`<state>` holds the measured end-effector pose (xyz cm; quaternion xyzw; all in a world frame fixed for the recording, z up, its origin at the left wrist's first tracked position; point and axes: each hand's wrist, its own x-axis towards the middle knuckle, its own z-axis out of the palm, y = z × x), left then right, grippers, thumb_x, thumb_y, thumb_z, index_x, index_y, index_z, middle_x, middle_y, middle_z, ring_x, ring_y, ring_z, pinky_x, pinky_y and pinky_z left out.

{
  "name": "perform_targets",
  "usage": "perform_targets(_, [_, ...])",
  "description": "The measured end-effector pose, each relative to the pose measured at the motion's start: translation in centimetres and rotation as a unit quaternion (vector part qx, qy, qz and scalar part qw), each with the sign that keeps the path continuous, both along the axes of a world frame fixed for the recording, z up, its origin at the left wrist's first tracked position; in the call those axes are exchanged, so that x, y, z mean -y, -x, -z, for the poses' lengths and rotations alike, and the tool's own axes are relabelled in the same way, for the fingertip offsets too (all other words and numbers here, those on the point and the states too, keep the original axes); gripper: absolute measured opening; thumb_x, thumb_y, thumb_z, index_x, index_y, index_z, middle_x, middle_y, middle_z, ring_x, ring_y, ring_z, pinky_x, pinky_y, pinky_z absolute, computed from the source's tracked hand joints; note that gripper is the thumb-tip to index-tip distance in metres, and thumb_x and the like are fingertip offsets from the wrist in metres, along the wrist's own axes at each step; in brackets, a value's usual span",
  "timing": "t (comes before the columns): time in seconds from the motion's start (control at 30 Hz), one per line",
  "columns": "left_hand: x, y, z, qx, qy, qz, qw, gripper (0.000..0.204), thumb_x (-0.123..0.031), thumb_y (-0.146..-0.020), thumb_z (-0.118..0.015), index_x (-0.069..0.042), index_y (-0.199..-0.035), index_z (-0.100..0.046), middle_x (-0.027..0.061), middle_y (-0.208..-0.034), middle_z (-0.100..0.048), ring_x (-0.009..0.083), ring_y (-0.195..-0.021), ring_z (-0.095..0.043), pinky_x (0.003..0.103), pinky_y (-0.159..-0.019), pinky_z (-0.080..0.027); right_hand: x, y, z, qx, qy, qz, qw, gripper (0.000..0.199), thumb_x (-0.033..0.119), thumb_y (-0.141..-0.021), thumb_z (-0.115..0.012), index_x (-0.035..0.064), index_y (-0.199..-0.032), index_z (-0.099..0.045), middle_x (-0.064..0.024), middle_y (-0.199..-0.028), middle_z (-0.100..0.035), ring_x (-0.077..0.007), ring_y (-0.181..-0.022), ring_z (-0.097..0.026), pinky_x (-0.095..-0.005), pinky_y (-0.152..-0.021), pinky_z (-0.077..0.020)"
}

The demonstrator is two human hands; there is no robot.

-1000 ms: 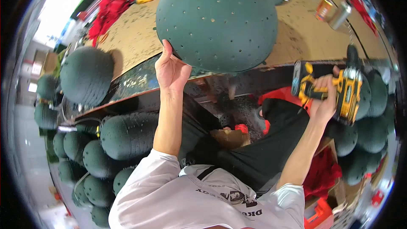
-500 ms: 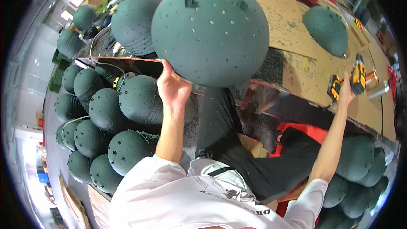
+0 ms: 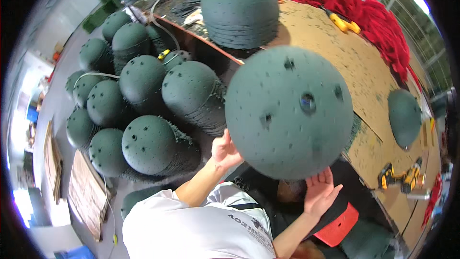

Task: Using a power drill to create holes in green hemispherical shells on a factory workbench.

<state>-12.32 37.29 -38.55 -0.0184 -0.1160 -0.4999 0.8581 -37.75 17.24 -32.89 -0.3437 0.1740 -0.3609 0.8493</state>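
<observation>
Crowding the left, nested stacks of domes (image 3: 148,144) are lying tilted against one another, presumably to save room. The left hand (image 3: 227,152) is gripping the lower left edge of the perforated green dome (image 3: 287,132), its fingers hiding behind the rim, probably because this side is bearing the weight. Beyond it, an upright stack (image 3: 239,14) is resting on the table (image 3: 316,29). The green dome is hanging above and between both hands, its crown facing the camera. Below it, the right hand (image 3: 321,192) is lying open, palm up, fingertips reaching the lower edge, perhaps for steadying. Farther right, a yellow drill (image 3: 409,178) is lying well apart from the hands, leaving both free for the dome, and a lone dome (image 3: 405,117) is resting beyond.
</observation>
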Motion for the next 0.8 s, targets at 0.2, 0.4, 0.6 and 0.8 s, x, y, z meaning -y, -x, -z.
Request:
perform_targets(0.2, [-10.6,1.7,4.1,0.096,-0.176,-0.077,0.977,0.061,-0.023,-0.084,-0.078,-0.008,-0.137,-0.052,0.0055,-0.128,-0.061,0.0236,-0.117,-0.057,0.044,-0.103,-0.041,-3.3,-7.5,-0.3,-0.108,-0.184,0.037,0.976,0.058,0.049,-0.102,-0.048,0.0067,-0.141,-0.05,-0.008,-0.145,-0.051,-0.0272,-0.129,-0.049,-0.0445,-0.108,-0.0392])
perform_targets(0.4, [-16.5,3.3,-4.8,0.339,-0.679,-0.468,0.453,0.041,-0.005,-0.089,-0.068,-0.007,-0.127,-0.053,0.0066,-0.115,-0.057,0.0161,-0.106,-0.057,0.031,-0.091,-0.048,-5.8,-13.4,1.5,-0.129,-0.103,-0.098,0.981,0.05,0.039,-0.103,-0.051,0.0005,-0.136,-0.053,-0.0111,-0.136,-0.057,-0.0271,-0.121,-0.055,-0.0434,-0.104,-0.0443])
perform_targets(0.6, [-16.5,7.4,-9.1,0.448,-0.723,-0.421,0.315,0.036,-0.007,-0.084,-0.074,-0.004,-0.119,-0.062,0.0103,-0.114,-0.057,0.0229,-0.102,-0.058,0.032,-0.088,-0.047,-12.2,-17.4,4.3,-0.138,0.014,-0.183,0.973,0.032,0.026,-0.104,-0.053,-0.0029,-0.113,-0.064,-0.0102,-0.112,-0.068,-0.0192,-0.097,-0.064,-0.0341,-0.088,-0.0521])
perform_targets(0.8, [-16.7,8.5,-4.4,0.316,-0.771,-0.454,0.316,0.022,-0.012,-0.093,-0.067,0.0,-0.111,-0.062,0.0099,-0.098,-0.055,0.0197,-0.082,-0.056,0.031,-0.076,-0.047,-14.0,-16.9,4.8,-0.146,0.021,-0.272,0.951,0.033,0.026,-0.104,-0.052,-0.0035,-0.115,-0.063,-0.0108,-0.113,-0.068,-0.0203,-0.098,-0.066,-0.0342,-0.087,-0.0529])
